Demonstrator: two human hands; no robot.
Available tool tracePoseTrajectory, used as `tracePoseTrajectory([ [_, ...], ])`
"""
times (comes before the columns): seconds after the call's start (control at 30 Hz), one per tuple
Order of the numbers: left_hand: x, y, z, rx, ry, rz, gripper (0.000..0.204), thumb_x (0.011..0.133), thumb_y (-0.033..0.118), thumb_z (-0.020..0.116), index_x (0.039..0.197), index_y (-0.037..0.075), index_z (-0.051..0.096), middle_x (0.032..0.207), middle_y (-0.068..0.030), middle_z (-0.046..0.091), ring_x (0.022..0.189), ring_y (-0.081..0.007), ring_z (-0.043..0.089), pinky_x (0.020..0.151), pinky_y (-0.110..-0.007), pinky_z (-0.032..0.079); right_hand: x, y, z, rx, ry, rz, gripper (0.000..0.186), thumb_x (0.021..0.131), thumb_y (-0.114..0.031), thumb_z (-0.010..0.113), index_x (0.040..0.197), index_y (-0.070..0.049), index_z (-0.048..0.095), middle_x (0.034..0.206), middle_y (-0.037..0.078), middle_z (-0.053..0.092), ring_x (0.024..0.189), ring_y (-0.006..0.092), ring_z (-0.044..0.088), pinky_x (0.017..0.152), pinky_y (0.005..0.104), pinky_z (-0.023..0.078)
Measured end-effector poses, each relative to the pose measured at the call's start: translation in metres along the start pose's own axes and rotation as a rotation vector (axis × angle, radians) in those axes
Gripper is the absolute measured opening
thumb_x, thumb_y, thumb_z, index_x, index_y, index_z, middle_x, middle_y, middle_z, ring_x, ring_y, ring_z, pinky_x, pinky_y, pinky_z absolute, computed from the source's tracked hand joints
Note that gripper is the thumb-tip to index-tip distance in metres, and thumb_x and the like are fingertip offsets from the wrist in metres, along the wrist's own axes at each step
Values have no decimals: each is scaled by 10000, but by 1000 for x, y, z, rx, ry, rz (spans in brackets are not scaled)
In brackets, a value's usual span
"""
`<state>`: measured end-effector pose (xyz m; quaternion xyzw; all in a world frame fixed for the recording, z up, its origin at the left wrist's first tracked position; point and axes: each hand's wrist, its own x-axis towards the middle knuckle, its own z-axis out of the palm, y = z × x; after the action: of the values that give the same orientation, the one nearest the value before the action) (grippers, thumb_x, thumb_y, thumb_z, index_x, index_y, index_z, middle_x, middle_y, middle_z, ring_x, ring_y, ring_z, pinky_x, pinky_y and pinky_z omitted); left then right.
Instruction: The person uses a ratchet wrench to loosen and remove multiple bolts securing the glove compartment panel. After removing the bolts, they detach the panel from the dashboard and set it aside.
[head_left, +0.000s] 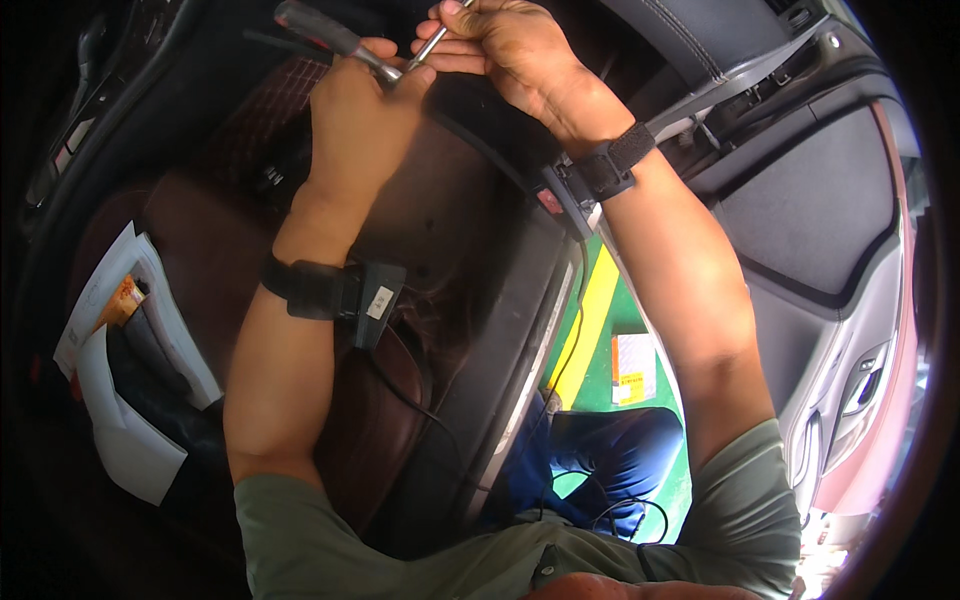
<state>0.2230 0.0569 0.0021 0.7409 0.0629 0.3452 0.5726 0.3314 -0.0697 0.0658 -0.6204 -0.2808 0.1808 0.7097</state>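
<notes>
In the head view, clasps a dark-handled tool [318, 27] near its metal neck in the left grip [360, 125], at the far middle, beyond the brown seat [385, 440]. Pinches a slim silver rod [428, 47] in the fingers of the right grip [520, 60], close beside that neck; cannot tell whether joined to it. Could drop the rod into the dark space below, probably through too light a pinch, or tilt it out of line through uneven force. Might also bump the boxy black device [378, 300] at the left wrist by reaching farther. Shows a thick, rounded handle against smooth, cylindrical metal; stitched, grained black padding [690, 45] far right; a matte, curved grey door panel [810, 215] at right; bent white papers [140, 450] at left.
</notes>
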Motion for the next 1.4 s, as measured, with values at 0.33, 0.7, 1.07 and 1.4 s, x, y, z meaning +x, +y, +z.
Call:
tracePoseTrajectory([
  [0.33, -8, 3, 7, -289, -28, -75, 247, 942, 18, 697, 1168, -38, 613, 928, -106, 679, 744, -180, 701, 647, -284, 608, -9, -14, 5, -44, 121, 49, 208, 972, -85, 696, 989, 122, 691, 913, 212, 726, 792, 304, 752, 742, 385, 661],
  [0.7, -2, -9, -7, -895, -158, -481, 285, 1031, 155, 613, 1221, -58, 609, 997, -182, 727, 699, -218, 700, 589, -279, 571, 13, -27, -15, 413, 87, -34, 291, 1085, -161, 519, 1259, 65, 574, 1248, 198, 651, 1147, 314, 669, 1022, 491, 577],
  [1.07, -12, 15, -2, 305, 210, 615, 246, 863, -35, 696, 1087, 61, 661, 1026, -98, 677, 829, -270, 710, 698, -346, 584, 33, -8, -13, 532, 102, -87, 265, 1083, -178, 503, 1179, 43, 614, 1088, 167, 688, 1040, 308, 694, 1024, 486, 573],
  [1.4, -6, 12, -5, -632, -73, -332, 293, 1076, 224, 568, 1218, -26, 626, 1036, -127, 733, 729, -109, 653, 659, -211, 547, 32, -9, -14, 459, 189, -155, 216, 1037, -60, 576, 1162, 110, 619, 1059, 212, 691, 987, 340, 727, 908, 475, 647],
])
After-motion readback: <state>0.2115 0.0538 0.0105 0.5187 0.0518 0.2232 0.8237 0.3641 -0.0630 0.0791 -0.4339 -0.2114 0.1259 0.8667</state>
